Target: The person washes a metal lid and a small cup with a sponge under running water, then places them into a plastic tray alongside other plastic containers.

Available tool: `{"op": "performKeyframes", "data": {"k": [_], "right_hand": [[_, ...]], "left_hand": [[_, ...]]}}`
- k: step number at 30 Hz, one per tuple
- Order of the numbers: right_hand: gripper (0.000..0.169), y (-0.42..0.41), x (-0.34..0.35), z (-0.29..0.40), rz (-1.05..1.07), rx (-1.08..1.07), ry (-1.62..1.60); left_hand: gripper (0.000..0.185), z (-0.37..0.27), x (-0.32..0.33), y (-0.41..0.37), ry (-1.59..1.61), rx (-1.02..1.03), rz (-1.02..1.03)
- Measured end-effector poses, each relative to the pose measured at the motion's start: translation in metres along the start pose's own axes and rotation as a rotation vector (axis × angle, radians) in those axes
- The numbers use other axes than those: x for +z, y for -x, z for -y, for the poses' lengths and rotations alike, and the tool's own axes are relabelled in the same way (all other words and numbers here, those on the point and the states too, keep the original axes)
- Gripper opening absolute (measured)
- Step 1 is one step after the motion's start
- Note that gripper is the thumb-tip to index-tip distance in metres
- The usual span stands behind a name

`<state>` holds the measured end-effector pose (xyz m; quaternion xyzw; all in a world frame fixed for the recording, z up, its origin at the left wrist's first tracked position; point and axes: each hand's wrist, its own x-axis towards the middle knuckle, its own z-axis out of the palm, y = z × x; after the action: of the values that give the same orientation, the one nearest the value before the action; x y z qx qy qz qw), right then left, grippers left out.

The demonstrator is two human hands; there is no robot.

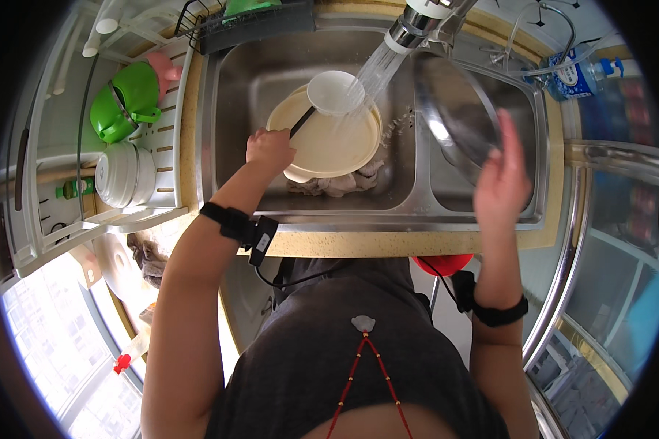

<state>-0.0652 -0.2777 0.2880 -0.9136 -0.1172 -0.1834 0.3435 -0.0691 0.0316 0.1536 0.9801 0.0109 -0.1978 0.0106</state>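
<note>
My left hand [270, 149] is closed at the near-left rim of a round cream basin [313, 148] in the large sink bowl. A black handle [302, 122] runs from my fist to a small white bowl-shaped vessel [329, 88] over the basin; whether they are one piece I cannot tell. Water from the faucet head [406, 35] falls on the vessel's right side and into the basin. My right hand [503, 175] grips the edge of a round, shiny metal pan or lid [455, 110], tilted and motion-blurred, over the smaller sink bowl [447, 189].
A crumpled cloth [340, 184] lies under the basin's near side. On the left, a white dish rack [167, 137] holds a green pot [124, 101] and white bowls [124, 174]. A blue pump bottle [573, 74] stands behind the right corner. Below the counter edge shows a red object [444, 265].
</note>
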Motion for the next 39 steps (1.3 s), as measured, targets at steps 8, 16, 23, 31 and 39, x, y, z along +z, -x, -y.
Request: {"op": "performKeyframes", "data": {"k": [8,16,23,31,39], "right_hand": [[0.038,0.017,-0.006,-0.137,-0.167,1.226,-0.607],[0.052,0.040,0.055,-0.201,-0.209,1.383,-0.297],[0.048,-0.019,0.077,-0.003,0.455,0.931,-1.402],[0.018,-0.028,0.143,0.045,0.448,0.898,-1.578],[0.019,-0.052,0.120,0.017,0.247,0.934,-1.680]], "left_hand": [[0.026,0.021,-0.036,-0.001,0.120,0.024,0.118],[0.019,-0.006,-0.107,0.059,1.289,-0.238,0.240],[0.033,-0.050,-0.055,0.040,1.640,0.080,0.365],[0.033,-0.056,-0.057,0.026,1.577,0.058,0.262],[0.041,-0.035,-0.046,0.020,1.345,0.126,0.316]]}}
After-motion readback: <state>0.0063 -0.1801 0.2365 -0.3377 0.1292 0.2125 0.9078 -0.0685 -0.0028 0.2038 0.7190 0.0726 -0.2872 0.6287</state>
